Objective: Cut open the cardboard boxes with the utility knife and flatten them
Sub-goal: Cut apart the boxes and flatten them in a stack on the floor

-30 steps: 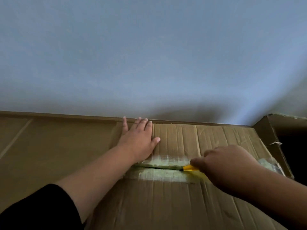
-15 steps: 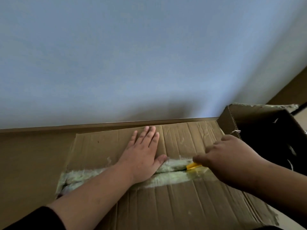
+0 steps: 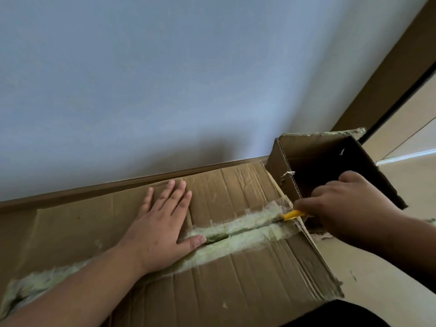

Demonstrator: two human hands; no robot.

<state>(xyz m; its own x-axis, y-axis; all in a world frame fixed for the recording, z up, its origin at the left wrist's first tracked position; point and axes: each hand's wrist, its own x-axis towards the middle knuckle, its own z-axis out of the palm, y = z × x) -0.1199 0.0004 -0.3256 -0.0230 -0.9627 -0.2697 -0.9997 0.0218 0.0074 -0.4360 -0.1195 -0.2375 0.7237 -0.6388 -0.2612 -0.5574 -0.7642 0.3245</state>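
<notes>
Box (image 3: 236, 279) is pressed by flat left hand (image 3: 162, 230); knife (image 3: 292, 214) is gripped by right hand (image 3: 342, 208) at seam end. Blade could be jerked free w/ overshoot.

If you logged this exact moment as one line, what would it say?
left hand: flat on taped box | right hand: grips yellow knife at seam's right end | open box: beside

We note a plain pale blue-grey wall (image 3: 188, 79) filling the upper view, a brown baseboard (image 3: 118, 186) running along its foot, a light beige floor (image 3: 382, 274) at lower right, and a brown door frame (image 3: 389, 67) at upper right
</notes>
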